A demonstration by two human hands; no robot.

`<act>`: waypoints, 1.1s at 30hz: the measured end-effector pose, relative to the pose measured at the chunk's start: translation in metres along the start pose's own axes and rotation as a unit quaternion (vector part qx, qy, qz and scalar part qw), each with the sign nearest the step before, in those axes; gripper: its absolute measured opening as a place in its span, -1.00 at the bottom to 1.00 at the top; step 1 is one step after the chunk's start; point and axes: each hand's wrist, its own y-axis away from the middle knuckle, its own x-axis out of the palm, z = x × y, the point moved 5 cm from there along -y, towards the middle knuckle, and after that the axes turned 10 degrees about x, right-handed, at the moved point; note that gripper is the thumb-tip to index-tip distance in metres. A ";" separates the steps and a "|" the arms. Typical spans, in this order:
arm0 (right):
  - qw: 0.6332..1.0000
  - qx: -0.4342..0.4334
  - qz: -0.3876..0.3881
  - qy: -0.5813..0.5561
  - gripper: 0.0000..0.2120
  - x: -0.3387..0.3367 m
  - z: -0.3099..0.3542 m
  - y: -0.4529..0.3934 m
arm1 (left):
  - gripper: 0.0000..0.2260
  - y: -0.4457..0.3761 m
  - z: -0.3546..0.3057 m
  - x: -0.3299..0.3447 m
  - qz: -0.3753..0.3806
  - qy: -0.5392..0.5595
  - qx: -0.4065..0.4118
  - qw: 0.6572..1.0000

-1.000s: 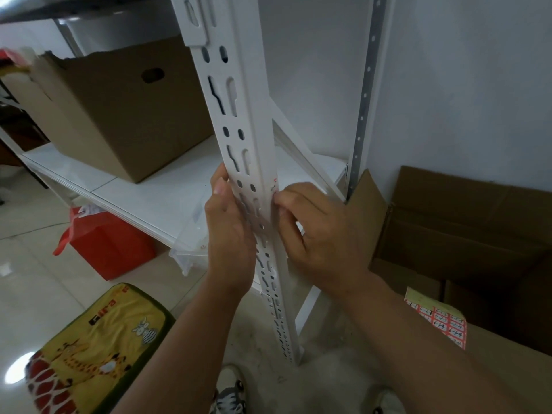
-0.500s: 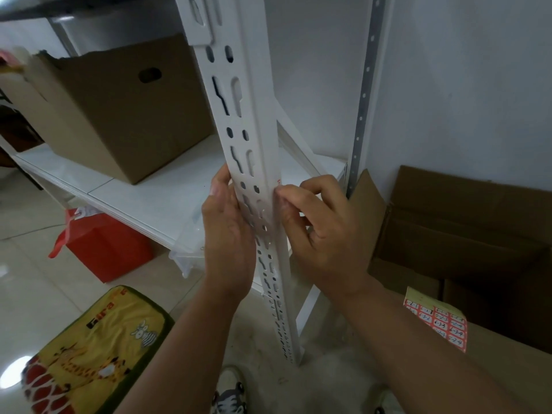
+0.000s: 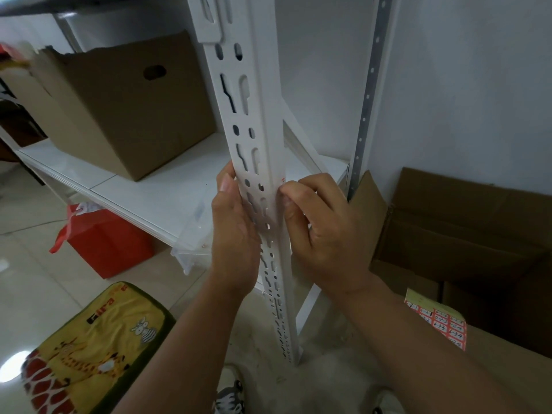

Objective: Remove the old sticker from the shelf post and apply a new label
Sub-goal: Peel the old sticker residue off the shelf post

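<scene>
A white slotted shelf post (image 3: 263,121) runs down the middle of the view. My left hand (image 3: 234,234) lies flat against its left face, fingers pointing up. On the post's right edge my right hand (image 3: 324,231) has thumb and forefinger pinched together at a small old sticker (image 3: 283,180), of which only a bit of red print shows above the fingertips. A sheet of red-and-white new labels (image 3: 439,322) lies on a cardboard box at the lower right.
A brown carton (image 3: 119,109) stands on the white shelf board (image 3: 143,186). A red bag (image 3: 107,243) sits under the shelf, a yellow giraffe-print cushion (image 3: 89,354) on the floor. An open cardboard box (image 3: 466,228) stands against the right wall. My shoes show at the bottom.
My right hand's fingers have curled from lying flat on the post's edge into a pinch at the sticker. The left hand stays pressed on the post.
</scene>
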 end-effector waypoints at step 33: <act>0.998 -0.039 -0.035 0.018 -0.85 -0.002 -0.001 0.002 | -0.50 -0.003 0.002 -0.003 -0.026 0.025 -0.032 0.999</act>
